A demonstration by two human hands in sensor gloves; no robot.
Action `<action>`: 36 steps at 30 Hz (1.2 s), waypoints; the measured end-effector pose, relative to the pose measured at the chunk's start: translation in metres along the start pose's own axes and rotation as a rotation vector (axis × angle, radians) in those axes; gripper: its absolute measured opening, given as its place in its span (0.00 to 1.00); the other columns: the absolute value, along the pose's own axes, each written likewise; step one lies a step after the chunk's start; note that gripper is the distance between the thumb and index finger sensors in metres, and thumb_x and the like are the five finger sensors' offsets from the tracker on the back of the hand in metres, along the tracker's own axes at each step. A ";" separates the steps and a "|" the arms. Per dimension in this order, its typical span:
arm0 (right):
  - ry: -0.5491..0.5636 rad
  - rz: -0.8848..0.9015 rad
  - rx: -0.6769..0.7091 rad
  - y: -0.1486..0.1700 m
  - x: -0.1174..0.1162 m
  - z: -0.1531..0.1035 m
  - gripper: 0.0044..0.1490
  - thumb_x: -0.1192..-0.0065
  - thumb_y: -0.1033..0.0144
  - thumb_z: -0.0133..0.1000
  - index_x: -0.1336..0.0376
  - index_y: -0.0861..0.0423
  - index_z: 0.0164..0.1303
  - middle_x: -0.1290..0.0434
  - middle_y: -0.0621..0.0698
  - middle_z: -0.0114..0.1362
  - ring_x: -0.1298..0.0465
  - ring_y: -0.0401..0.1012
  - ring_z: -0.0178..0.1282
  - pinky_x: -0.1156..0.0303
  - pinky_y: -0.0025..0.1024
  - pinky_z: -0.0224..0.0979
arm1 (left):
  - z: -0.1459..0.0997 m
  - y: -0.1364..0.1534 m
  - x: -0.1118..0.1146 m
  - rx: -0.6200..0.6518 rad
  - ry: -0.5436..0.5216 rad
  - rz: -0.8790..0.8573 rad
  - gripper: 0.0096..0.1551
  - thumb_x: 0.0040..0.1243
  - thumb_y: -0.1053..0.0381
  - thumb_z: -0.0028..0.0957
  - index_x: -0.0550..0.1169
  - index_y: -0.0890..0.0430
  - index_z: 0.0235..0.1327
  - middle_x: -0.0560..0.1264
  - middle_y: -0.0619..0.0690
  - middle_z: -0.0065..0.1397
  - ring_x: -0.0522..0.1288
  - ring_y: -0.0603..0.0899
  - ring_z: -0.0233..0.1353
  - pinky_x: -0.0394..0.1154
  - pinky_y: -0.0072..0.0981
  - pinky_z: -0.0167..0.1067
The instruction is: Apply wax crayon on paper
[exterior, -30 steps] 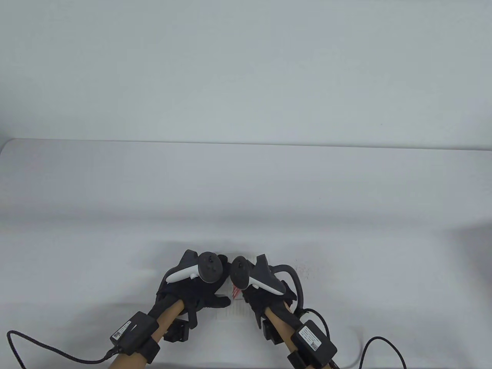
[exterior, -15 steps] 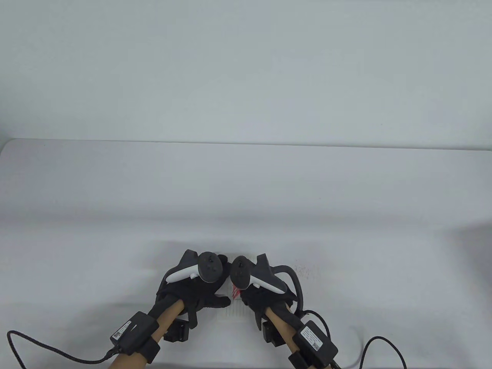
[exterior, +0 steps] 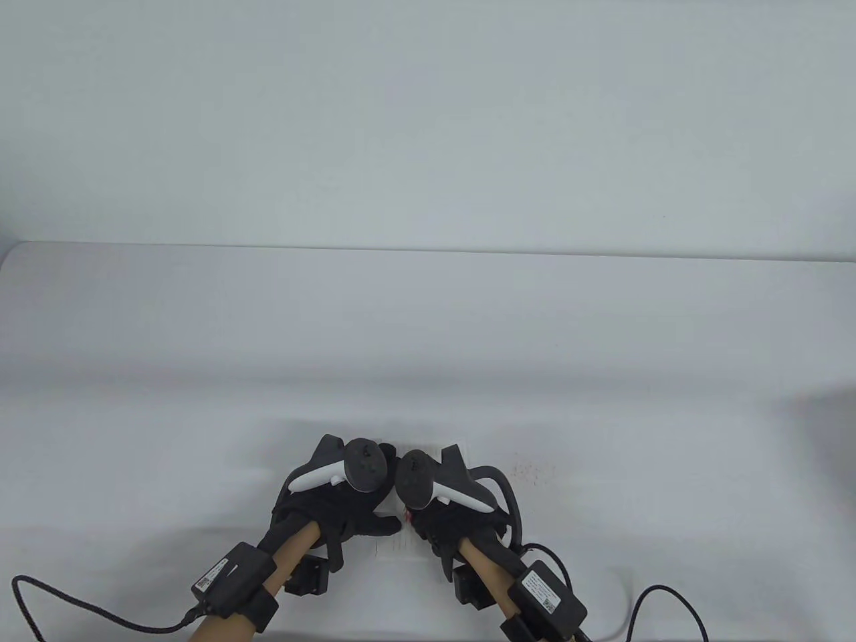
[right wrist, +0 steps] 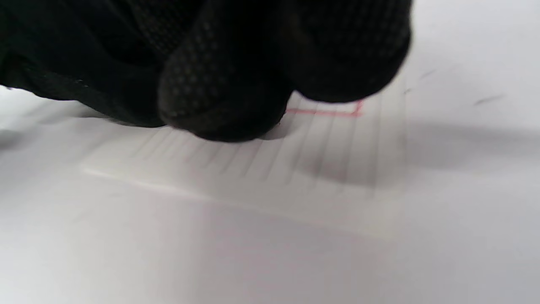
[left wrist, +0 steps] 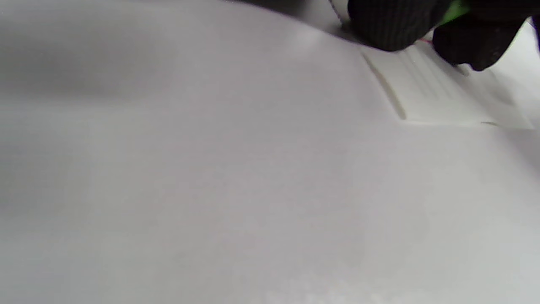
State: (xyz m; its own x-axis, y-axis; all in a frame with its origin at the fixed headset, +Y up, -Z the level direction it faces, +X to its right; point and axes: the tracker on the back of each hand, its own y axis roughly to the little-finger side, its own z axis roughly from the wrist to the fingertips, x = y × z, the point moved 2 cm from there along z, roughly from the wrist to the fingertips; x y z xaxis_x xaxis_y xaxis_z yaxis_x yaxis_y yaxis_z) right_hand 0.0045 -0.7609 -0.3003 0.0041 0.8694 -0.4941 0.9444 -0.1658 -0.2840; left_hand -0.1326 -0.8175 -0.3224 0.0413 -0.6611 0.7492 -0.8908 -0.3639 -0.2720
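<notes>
On the paper [exterior: 401, 547], right hand [exterior: 447, 518] shifted left, covering red marks

Near the front edge of the table [exterior: 428, 321] lies the paper [exterior: 401, 547], with the left hand [exterior: 348, 508] resting on its left part and the right hand [exterior: 445, 518] on its right part, both close together.
</notes>
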 end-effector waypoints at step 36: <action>-0.144 0.187 -0.066 0.011 -0.002 0.004 0.27 0.38 0.65 0.58 0.33 0.65 0.62 0.17 0.58 0.49 0.16 0.29 0.24 0.18 0.24 0.29 | 0.000 0.000 0.000 0.000 0.000 -0.001 0.55 0.47 0.32 0.57 0.26 0.35 0.74 0.17 0.34 0.79 0.13 0.50 0.79 0.13 0.58 0.69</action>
State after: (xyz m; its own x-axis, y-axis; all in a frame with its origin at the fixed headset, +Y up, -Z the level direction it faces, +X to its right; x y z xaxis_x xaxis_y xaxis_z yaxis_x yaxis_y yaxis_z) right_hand 0.0134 -0.7663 -0.3052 0.1383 0.7506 -0.6461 0.9510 -0.2827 -0.1249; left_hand -0.1322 -0.8175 -0.3222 0.0423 -0.6609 0.7493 -0.8908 -0.3645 -0.2712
